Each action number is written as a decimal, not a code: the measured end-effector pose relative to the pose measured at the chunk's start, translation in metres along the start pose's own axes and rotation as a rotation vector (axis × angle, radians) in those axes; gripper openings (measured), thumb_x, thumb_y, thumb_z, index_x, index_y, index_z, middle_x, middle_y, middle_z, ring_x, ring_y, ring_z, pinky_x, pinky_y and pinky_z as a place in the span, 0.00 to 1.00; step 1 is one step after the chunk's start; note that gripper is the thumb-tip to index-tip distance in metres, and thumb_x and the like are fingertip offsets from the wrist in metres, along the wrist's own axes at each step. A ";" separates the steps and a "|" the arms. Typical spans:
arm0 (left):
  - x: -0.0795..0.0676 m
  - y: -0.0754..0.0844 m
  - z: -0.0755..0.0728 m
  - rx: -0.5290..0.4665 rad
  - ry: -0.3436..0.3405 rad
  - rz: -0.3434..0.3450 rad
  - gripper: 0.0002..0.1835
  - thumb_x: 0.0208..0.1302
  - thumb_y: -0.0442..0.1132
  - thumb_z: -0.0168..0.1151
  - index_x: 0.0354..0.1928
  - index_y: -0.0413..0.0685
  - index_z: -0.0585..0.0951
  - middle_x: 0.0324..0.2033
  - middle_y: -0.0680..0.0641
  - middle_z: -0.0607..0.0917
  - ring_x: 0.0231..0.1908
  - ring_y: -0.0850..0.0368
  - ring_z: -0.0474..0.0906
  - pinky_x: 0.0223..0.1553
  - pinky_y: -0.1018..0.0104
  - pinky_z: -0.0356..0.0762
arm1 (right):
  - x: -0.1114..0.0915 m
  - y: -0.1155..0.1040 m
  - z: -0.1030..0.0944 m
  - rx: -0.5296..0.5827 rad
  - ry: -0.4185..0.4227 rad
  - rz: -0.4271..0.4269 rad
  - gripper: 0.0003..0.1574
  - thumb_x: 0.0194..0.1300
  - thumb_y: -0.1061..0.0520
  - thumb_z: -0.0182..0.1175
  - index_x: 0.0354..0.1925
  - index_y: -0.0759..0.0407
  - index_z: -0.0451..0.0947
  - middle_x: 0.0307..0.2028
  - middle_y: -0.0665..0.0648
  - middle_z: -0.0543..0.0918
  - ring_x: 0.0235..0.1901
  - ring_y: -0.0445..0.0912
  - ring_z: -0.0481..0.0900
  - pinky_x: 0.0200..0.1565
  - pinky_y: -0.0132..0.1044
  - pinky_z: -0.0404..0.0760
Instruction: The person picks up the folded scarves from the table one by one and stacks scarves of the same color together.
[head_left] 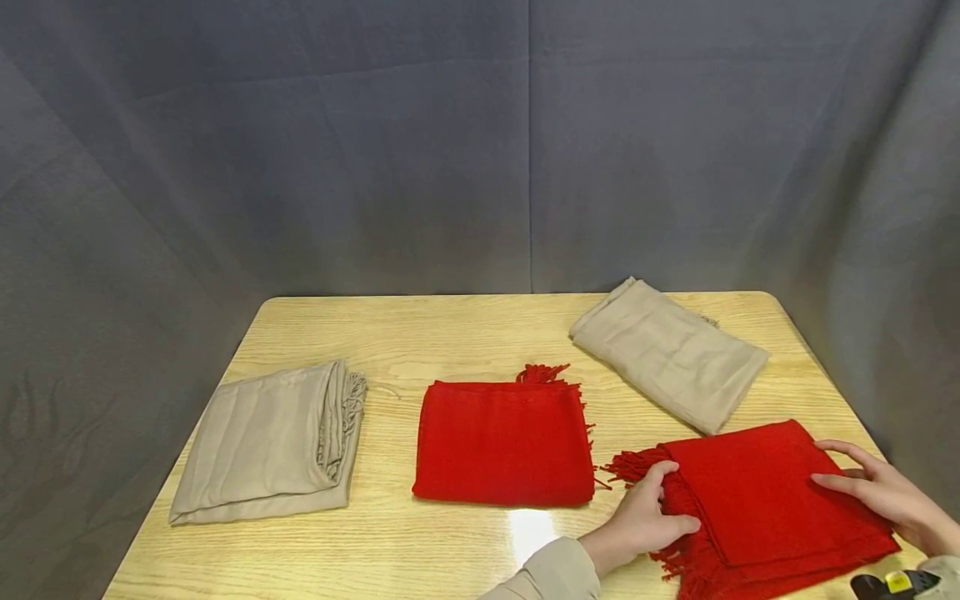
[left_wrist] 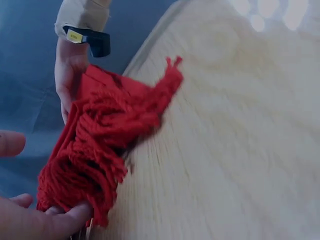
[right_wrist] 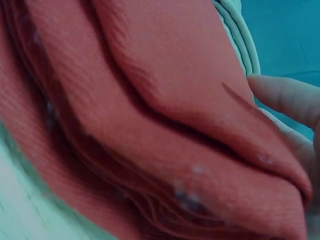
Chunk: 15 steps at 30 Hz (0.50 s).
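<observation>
A folded red scarf (head_left: 765,492) with a fringe lies at the front right of the table. At its fringed left side is my left hand (head_left: 645,517), thumb and forefinger spread apart. The left wrist view shows its fingertips (left_wrist: 80,212) against the bundled fringe (left_wrist: 100,130), the thumb standing off the cloth. My right hand (head_left: 885,496) rests at the scarf's right edge, thumb and forefinger on the cloth. Close up, the right thumb (right_wrist: 280,95) touches the edge of the layered red folds (right_wrist: 165,115); its other fingers are partly hidden behind them.
A second folded red scarf (head_left: 502,446) lies mid-table, its fringe to the right. One beige folded scarf (head_left: 262,446) is at the left; another beige one (head_left: 671,354) lies slanted at the back right, beside the red scarf. Grey curtains (head_left: 405,150) hang behind the wooden table (head_left: 420,550).
</observation>
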<state>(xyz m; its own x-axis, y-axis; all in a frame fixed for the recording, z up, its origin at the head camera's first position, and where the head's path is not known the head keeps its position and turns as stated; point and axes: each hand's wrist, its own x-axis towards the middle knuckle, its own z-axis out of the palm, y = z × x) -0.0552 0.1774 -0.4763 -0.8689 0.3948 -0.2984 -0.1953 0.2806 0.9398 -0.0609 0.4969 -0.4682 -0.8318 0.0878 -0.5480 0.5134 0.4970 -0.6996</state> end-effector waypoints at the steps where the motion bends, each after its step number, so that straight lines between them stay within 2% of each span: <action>1: 0.000 0.000 0.001 -0.024 0.015 -0.009 0.31 0.45 0.33 0.68 0.53 0.61 0.71 0.36 0.55 0.73 0.34 0.63 0.67 0.35 0.69 0.67 | 0.000 -0.001 0.000 0.002 -0.001 0.001 0.47 0.60 0.46 0.59 0.66 0.62 0.46 0.49 0.84 0.61 0.35 0.53 0.78 0.35 0.46 0.78; 2: 0.000 0.000 0.002 -0.048 0.033 -0.013 0.30 0.45 0.32 0.68 0.52 0.60 0.72 0.35 0.54 0.72 0.35 0.63 0.67 0.35 0.69 0.67 | 0.000 -0.001 0.001 0.002 -0.001 0.001 0.48 0.60 0.46 0.59 0.65 0.63 0.45 0.49 0.83 0.62 0.35 0.53 0.78 0.35 0.46 0.78; 6: -0.002 -0.003 0.004 -0.138 0.112 -0.028 0.26 0.42 0.29 0.67 0.46 0.58 0.74 0.33 0.55 0.71 0.35 0.62 0.66 0.34 0.68 0.66 | 0.000 0.000 0.002 0.018 -0.001 0.002 0.44 0.60 0.46 0.59 0.65 0.59 0.49 0.47 0.81 0.66 0.34 0.53 0.78 0.35 0.47 0.79; 8: -0.003 -0.004 0.005 -0.145 0.137 -0.023 0.26 0.41 0.28 0.67 0.44 0.58 0.75 0.34 0.56 0.71 0.36 0.63 0.66 0.34 0.69 0.65 | 0.000 0.000 0.002 0.002 0.001 0.001 0.47 0.60 0.45 0.58 0.66 0.62 0.46 0.48 0.83 0.64 0.34 0.52 0.78 0.35 0.46 0.79; 12: -0.004 -0.005 0.007 -0.149 0.155 -0.016 0.26 0.40 0.27 0.67 0.43 0.59 0.76 0.33 0.58 0.72 0.34 0.64 0.65 0.33 0.70 0.65 | 0.000 0.000 0.003 -0.018 -0.001 -0.004 0.49 0.61 0.45 0.57 0.65 0.67 0.43 0.50 0.84 0.60 0.34 0.53 0.78 0.35 0.45 0.79; 15: -0.003 -0.004 0.008 -0.178 0.150 -0.037 0.27 0.39 0.27 0.67 0.43 0.60 0.76 0.31 0.56 0.71 0.32 0.62 0.63 0.31 0.69 0.63 | 0.001 0.000 0.004 -0.036 0.000 -0.002 0.50 0.61 0.44 0.57 0.65 0.69 0.42 0.51 0.85 0.59 0.35 0.53 0.78 0.35 0.45 0.78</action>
<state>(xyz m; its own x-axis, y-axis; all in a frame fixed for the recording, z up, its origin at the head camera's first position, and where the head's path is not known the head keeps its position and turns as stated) -0.0479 0.1817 -0.4804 -0.9148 0.2495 -0.3175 -0.2938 0.1283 0.9472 -0.0608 0.4936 -0.4703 -0.8330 0.0864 -0.5465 0.5033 0.5282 -0.6838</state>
